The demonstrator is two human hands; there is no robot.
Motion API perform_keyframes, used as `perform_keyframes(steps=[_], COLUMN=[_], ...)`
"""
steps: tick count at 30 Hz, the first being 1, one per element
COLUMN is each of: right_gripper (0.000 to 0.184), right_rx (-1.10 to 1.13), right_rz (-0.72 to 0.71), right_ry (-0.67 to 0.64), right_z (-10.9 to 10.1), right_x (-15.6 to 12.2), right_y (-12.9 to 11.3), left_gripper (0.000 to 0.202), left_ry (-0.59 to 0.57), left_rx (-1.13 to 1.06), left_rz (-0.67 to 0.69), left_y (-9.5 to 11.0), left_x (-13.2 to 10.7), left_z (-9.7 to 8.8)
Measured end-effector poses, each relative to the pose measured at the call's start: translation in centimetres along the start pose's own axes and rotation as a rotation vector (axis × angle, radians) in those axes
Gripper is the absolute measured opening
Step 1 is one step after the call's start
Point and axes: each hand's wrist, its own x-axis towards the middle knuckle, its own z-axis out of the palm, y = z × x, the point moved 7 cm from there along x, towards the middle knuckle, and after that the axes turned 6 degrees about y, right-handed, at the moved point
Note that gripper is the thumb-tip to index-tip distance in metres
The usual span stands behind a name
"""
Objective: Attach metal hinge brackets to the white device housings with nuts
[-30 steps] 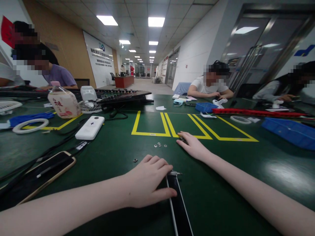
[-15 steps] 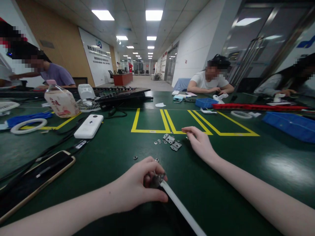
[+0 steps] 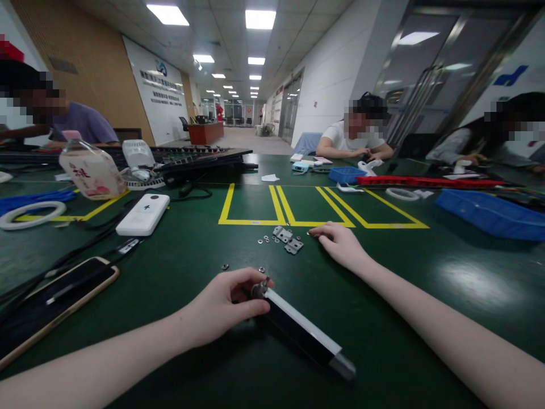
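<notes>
Left grip [image 3: 225, 304]: thumb and fingers closed around the upper-left end of a black-and-white bar [image 3: 292, 332], at its metal fitting [image 3: 259, 291]; gap between thumb and index narrow, filled by that end. Bar is in the near middle of the view, over the green tabletop [image 3: 404, 352]; can't tell if its lower end rests on it. Long axis diagonal: held end points away from the person and to the left, free end toward the person and to the right, finishing in a grey metal tip [image 3: 343, 366]. White strip along upper right side, black face on the lower left side.

Right grip [image 3: 340, 245]: farther out, fingers bent, tips low at the tabletop by a small shiny bit [image 3: 309, 233]; can't tell if they pinch it.

Just left of the right fingertips: two metal brackets [image 3: 293, 245], small rings [image 3: 260, 242] beside them. Two nut-like pieces nearer the left grip, one [image 3: 225, 266] to the left, one [image 3: 261, 270] just beyond the index finger. Yellow tape outlines [image 3: 238, 222] behind the brackets. Left side: white power bank [image 3: 143, 215], phone [image 3: 63, 307], drink bottle [image 3: 91, 173]. Far right: blue bin [image 3: 489, 213].
</notes>
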Motion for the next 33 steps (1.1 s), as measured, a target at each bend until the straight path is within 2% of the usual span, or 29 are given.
perform_keyframes(steps=[6, 9, 15, 20, 24, 28, 33], right_gripper=[0.037, 0.032, 0.023, 0.018, 0.019, 0.018, 0.017], right_rx=[0.226, 0.159, -0.005, -0.021, 0.001, 0.256, 0.785], right_rz=[0.003, -0.029, -0.196, -0.248, -0.249, -0.143, 0.09], right_ry=[0.008, 0.028, -0.053, -0.047, 0.01, 0.063, -0.136], right_z=[0.2, 0.0, 0.7, 0.9, 0.3, -0.7, 0.6], right_x=[-0.3, -0.2, -0.1, -0.2, -0.8, -1.6, -3.7], right_y=[-0.9, -0.9, -1.9, -2.2, -3.0, -5.1, -8.6], left_gripper=[0.031, 0.031, 0.033, 0.03, 0.029, 0.029, 0.03], left_ry=[-0.007, 0.006, -0.003, 0.008, 0.004, 0.015, -0.003], left_rx=[-0.042, -0.064, -0.074, -0.076, -0.063, -0.07, -0.085], left_rz=[0.028, 0.037, 0.061, 0.074, 0.052, 0.017, 0.024], left_y=[0.3, 0.3, 0.2, 0.3, 0.4, 0.3, 0.1], left_x=[-0.1, 0.0, -0.1, -0.1, 0.0, 0.0, -0.1], left_z=[0.0, -0.2, -0.2, -0.1, 0.1, 0.2, 0.3])
